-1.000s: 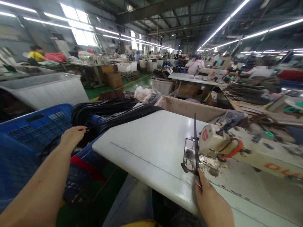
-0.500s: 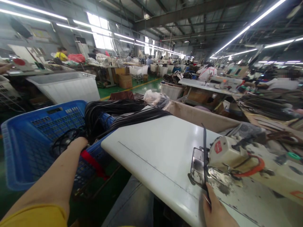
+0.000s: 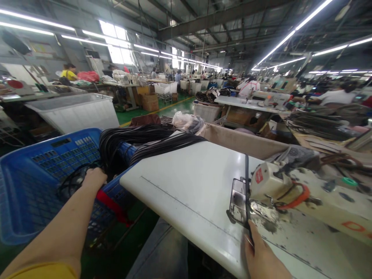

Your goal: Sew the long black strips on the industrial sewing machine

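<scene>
My right hand (image 3: pixel 263 254) pinches the near end of a narrow black strap (image 3: pixel 247 182). The strap lies across the metal plate (image 3: pixel 238 199) of a sewing machine (image 3: pixel 279 180), left of its head. A small shiny metal piece (image 3: pixel 249 241) shows at my fingers, too little of it to name. My left hand (image 3: pixel 94 179) is down in a blue plastic basket (image 3: pixel 17 193), beside dark coiled straps (image 3: pixel 71 182); its fingertips are hidden. A thick bundle of black straps (image 3: pixel 168 144) drapes from the basket over the table corner.
The white sewing table (image 3: pixel 186 186) has a ruler line along its near edge. A red ribbon (image 3: pixel 113 205) hangs on the basket's side. Behind are a beige bin (image 3: pixel 241 141), a clear plastic bag (image 3: pixel 187 121) and a large white bin (image 3: pixel 78 112). Co-workers sit farther off.
The view has shifted slightly, moving the scene a little left. My left hand sits about the same in the basket, its back more visible. My right hand keeps its pinch on the strap.
</scene>
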{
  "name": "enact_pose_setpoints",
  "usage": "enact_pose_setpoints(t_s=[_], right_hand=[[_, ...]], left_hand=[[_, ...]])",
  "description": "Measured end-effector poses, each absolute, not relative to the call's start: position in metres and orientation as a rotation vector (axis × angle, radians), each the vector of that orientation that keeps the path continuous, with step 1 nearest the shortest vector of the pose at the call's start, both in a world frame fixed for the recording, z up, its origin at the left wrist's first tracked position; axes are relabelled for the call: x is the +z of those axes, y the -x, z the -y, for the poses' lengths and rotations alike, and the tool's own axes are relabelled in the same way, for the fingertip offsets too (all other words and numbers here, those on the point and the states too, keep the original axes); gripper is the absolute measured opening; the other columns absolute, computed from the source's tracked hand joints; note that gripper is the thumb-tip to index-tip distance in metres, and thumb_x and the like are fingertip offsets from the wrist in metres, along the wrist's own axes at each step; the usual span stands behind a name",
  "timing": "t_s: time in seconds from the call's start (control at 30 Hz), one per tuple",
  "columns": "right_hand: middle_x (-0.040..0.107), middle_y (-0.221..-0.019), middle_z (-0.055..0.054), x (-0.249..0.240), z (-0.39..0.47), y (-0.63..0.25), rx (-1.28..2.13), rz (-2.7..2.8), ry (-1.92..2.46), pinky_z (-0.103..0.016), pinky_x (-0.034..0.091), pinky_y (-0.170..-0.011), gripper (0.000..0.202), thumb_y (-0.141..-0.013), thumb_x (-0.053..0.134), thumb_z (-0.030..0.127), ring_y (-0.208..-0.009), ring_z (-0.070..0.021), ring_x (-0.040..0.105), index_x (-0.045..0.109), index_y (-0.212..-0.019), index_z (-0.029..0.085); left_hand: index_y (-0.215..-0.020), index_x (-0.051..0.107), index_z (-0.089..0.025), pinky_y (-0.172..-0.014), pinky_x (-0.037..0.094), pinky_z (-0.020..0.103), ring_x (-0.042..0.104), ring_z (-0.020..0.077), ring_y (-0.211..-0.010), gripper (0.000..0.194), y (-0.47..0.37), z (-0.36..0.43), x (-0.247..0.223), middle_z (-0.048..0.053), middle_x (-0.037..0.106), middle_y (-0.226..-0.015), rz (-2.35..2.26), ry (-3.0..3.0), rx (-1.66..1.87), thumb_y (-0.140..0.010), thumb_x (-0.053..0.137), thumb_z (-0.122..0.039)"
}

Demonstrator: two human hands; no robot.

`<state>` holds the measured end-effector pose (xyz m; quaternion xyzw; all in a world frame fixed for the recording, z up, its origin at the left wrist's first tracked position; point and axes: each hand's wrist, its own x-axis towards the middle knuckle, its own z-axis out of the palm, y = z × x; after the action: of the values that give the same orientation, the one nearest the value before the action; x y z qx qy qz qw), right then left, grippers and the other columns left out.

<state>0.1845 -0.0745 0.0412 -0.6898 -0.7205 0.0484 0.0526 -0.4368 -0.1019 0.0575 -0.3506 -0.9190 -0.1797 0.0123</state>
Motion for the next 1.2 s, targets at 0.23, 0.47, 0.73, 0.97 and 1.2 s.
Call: enact_pose_setpoints(t_s=[0.23, 0.47, 0.73, 0.97, 1.2], right_hand=[[0.077, -0.112, -0.015, 0.043, 0.077, -0.178, 0.145, 2.220, 2.180, -0.038, 0.059, -0.068, 0.056, -0.105, 0.025, 0.035, -0.080, -0.0283, 0.078, 0.046, -0.154, 0.018], [0.078, -0.110, -0.014, 0.050, 0.081, -0.173, 0.133, 2.206, 2.227, -0.036, 0.058, -0.073, 0.051, -0.106, 0.031, 0.031, -0.086, -0.0269, 0.078, 0.046, -0.154, 0.018], [0.076, -0.112, -0.013, 0.042, 0.089, -0.173, 0.118, 2.145, 2.169, -0.030, 0.054, -0.069, 0.050, -0.104, 0.043, 0.028, -0.084, -0.0239, 0.077, 0.046, -0.152, 0.016], [0.074, -0.123, -0.014, 0.039, 0.095, -0.184, 0.259, 2.024, 1.992, -0.032, 0.055, -0.076, 0.047, -0.103, 0.042, 0.034, -0.094, -0.0243, 0.076, 0.052, -0.145, 0.015], [0.078, -0.111, -0.009, 0.031, 0.085, -0.218, 0.127, 1.864, 2.052, -0.032, 0.052, -0.072, 0.040, -0.101, 0.045, 0.038, -0.088, -0.0246, 0.075, 0.064, -0.131, 0.021]], left_hand=[[-0.092, 0.069, -0.012, -0.111, 0.037, 0.055, 0.058, 0.0367, -0.115, 0.025, 0.357, 0.030, 0.050, 0.020, 0.068, -0.107, 2.425, 1.479, -0.756, -0.085, 0.049, -0.025], [-0.106, 0.068, -0.018, -0.111, 0.048, 0.042, 0.062, 0.0229, -0.117, 0.023, 0.167, -0.012, 0.023, 0.011, 0.067, -0.121, 1.961, 2.422, -1.099, -0.093, 0.049, -0.024], [-0.141, 0.055, -0.014, -0.125, 0.034, 0.048, 0.039, 0.0279, -0.149, 0.044, 0.009, 0.007, 0.025, 0.012, 0.054, -0.151, 1.403, 3.047, -0.793, -0.097, 0.053, -0.023], [-0.140, 0.057, -0.015, -0.124, 0.033, 0.046, 0.041, 0.0244, -0.148, 0.043, -0.019, 0.016, 0.014, 0.010, 0.056, -0.150, 1.309, 2.982, -0.704, -0.099, 0.042, -0.014], [-0.143, 0.055, -0.016, -0.124, 0.030, 0.038, 0.044, 0.0193, -0.145, 0.044, -0.017, 0.030, 0.015, 0.008, 0.057, -0.150, 1.231, 2.908, -0.658, -0.101, 0.043, -0.017]])
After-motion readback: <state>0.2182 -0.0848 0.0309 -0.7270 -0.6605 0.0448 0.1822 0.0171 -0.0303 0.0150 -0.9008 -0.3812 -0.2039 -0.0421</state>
